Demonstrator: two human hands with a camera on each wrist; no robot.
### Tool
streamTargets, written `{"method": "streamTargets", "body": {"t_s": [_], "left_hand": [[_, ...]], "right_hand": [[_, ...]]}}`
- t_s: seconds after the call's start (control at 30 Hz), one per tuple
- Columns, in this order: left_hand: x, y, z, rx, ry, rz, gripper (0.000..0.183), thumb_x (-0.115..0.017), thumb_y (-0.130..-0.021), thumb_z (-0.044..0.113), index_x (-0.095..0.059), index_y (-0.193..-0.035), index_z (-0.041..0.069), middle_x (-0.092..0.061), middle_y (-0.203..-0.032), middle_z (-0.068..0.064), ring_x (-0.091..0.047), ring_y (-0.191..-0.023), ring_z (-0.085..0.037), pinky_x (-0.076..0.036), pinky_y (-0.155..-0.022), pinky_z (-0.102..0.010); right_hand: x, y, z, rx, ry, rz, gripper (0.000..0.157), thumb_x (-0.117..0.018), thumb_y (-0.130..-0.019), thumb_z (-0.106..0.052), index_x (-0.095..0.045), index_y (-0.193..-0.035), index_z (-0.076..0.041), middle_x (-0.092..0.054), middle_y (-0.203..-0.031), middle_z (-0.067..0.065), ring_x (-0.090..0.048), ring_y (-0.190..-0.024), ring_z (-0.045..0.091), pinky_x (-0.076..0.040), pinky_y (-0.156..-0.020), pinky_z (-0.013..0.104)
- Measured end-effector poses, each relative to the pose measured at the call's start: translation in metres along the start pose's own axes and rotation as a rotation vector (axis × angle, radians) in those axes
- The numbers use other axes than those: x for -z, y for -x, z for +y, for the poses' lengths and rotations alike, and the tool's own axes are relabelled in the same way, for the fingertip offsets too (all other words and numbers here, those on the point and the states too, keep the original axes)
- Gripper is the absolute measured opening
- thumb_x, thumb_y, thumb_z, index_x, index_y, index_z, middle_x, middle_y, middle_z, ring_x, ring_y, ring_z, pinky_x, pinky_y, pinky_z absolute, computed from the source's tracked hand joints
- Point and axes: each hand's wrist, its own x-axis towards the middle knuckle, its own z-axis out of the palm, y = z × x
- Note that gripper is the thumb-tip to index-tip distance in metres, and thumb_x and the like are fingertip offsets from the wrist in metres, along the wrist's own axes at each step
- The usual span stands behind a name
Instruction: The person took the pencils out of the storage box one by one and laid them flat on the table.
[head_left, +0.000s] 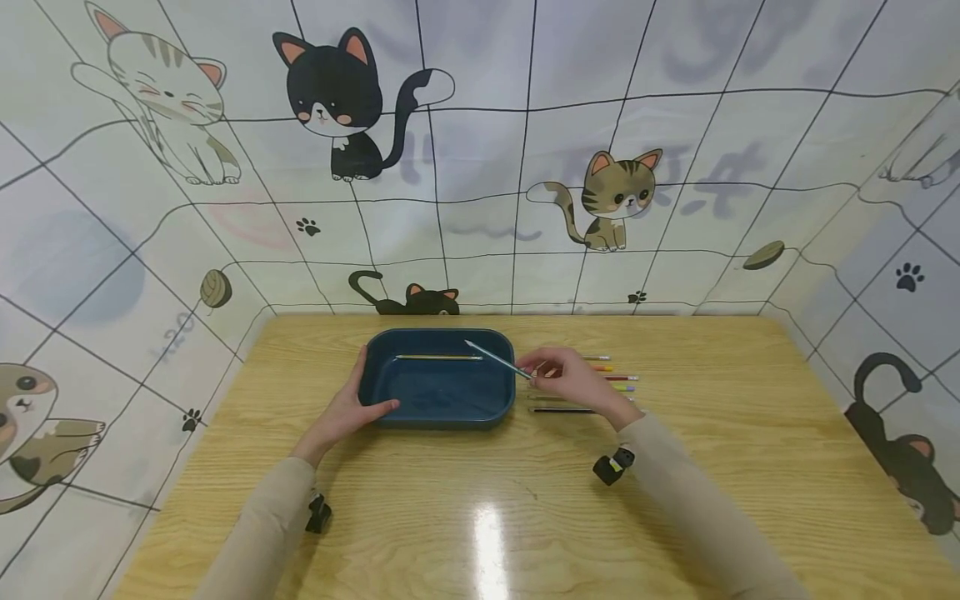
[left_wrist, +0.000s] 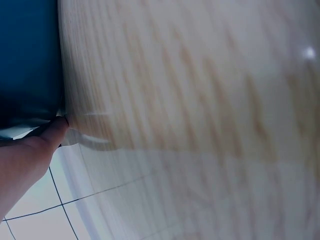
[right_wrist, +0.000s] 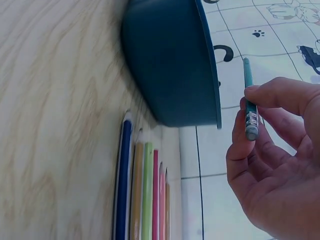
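Note:
A dark blue rectangular tray (head_left: 438, 422) with raised walls stands on the table. My left hand (head_left: 350, 412) holds its left end, fingers along the outer wall and thumb at the near rim; the left wrist view shows a digit at the tray's corner (left_wrist: 30, 95). Between thumb and fingers, my right hand (head_left: 567, 382) pinches a teal pencil (head_left: 491, 354) near its eraser end (right_wrist: 251, 132). The pencil slants over the tray's right rim, tip up and to the left. Inside the tray lies one yellow pencil (head_left: 438, 357), crosswise near the far wall.
Several pencils lie side by side right of the tray, partly behind my right hand, among them a dark blue one (right_wrist: 122, 180) and a light green one (right_wrist: 148, 190). The wooden table (head_left: 420, 517) meets a cat-patterned cloth (head_left: 487, 225) at the back.

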Motion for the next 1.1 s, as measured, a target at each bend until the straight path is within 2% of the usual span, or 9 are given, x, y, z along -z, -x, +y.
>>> {"method": "streamTargets", "body": {"t_s": [0.27, 0.5, 0.73, 1.1], "left_hand": [[-0.001, 0.000, 0.002, 0.007, 0.000, -0.001, 0.113, -0.076, -0.084, 0.033, 0.013, -0.154, 0.025, 0.007, -0.160, -0.012, 0.001, -0.144, -0.038, -0.011, -0.111, -0.059], [0.000, 0.001, 0.001, 0.010, -0.010, 0.001, 0.113, -0.076, -0.084, 0.034, 0.012, -0.155, 0.025, 0.006, -0.160, -0.013, 0.000, -0.144, -0.038, -0.010, -0.110, -0.060], [0.001, 0.000, -0.001, 0.008, -0.019, -0.001, 0.112, -0.075, -0.085, 0.033, 0.012, -0.154, 0.026, 0.006, -0.160, -0.012, 0.001, -0.144, -0.039, -0.010, -0.110, -0.061], [0.000, 0.000, 0.001, 0.006, -0.023, 0.002, 0.112, -0.076, -0.085, 0.034, 0.012, -0.155, 0.024, 0.006, -0.160, -0.013, 0.001, -0.144, -0.037, -0.009, -0.111, -0.059]], "right_hand": [[0.011, 0.018, 0.006, -0.001, 0.019, 0.013, 0.028, -0.061, -0.091, 0.002, -0.066, -0.119, 0.000, -0.063, -0.106, 0.021, -0.059, -0.086, 0.026, -0.048, -0.066, 0.030], [0.021, 0.034, 0.013, -0.042, 0.072, 0.012, 0.027, -0.063, -0.092, -0.001, -0.067, -0.118, -0.002, -0.065, -0.108, 0.012, -0.058, -0.089, 0.026, -0.048, -0.069, 0.032], [0.032, 0.047, 0.019, -0.011, 0.140, 0.040, 0.022, -0.062, -0.090, 0.003, -0.069, -0.109, -0.003, -0.065, -0.104, 0.009, -0.056, -0.083, 0.022, -0.046, -0.065, 0.030], [0.047, 0.070, 0.030, -0.022, 0.151, 0.034, 0.019, -0.061, -0.091, 0.005, -0.068, -0.108, 0.002, -0.066, -0.102, 0.012, -0.057, -0.083, 0.019, -0.049, -0.067, 0.029]]}}
